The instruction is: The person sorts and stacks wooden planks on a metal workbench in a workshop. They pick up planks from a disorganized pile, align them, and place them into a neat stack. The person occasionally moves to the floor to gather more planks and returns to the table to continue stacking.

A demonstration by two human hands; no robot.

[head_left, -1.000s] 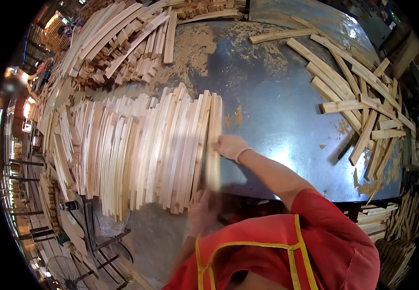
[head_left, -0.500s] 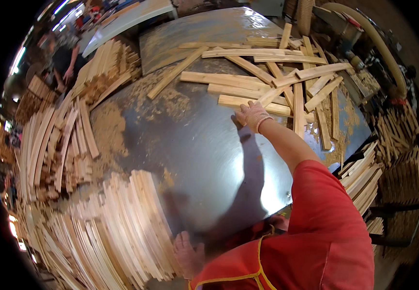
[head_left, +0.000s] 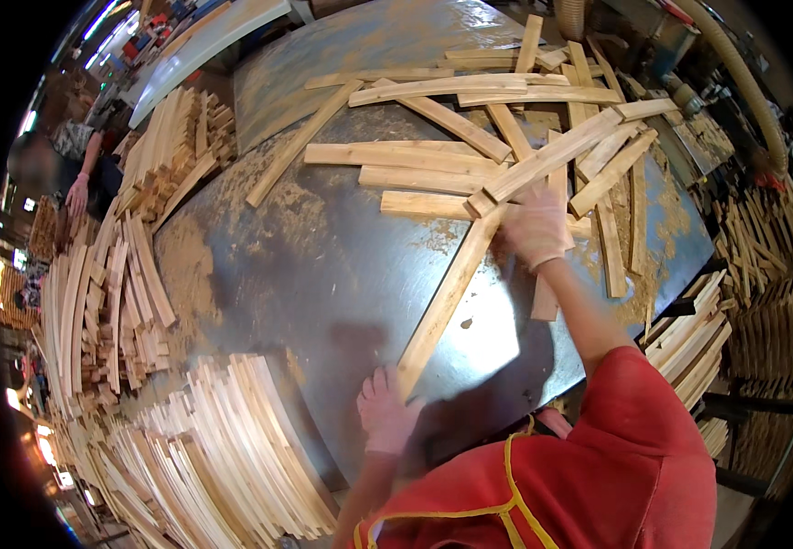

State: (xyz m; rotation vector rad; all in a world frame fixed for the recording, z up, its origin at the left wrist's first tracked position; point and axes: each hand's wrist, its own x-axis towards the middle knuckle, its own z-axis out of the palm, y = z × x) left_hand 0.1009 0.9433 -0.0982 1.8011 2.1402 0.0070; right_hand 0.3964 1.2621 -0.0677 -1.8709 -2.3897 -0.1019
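A pale wooden slat [head_left: 447, 306] slants across the metal tabletop between my hands. My left hand [head_left: 387, 414], at the table's near edge, closes around its near end, thumb on one side and fingers on the other. My gloved right hand [head_left: 535, 227] is by the slat's far end, its fingers closed at the lower edge of another slat [head_left: 557, 157] that lies across the pile; the fingertips are partly hidden. Loose slats [head_left: 424, 157] lie crossed around and beyond the right hand.
A row of stacked slats [head_left: 250, 439] stands at my near left, with more stacks [head_left: 108, 293] behind it. Sawdust covers parts of the metal table [head_left: 323, 274]. At the far left is another person's arm [head_left: 81, 188]. Slat piles [head_left: 689, 339] and a hose [head_left: 744, 82] are on the right.
One slat has come toward me, and its near end is now in my left hand, which has moved up and right. My right hand has shifted right to another slat.
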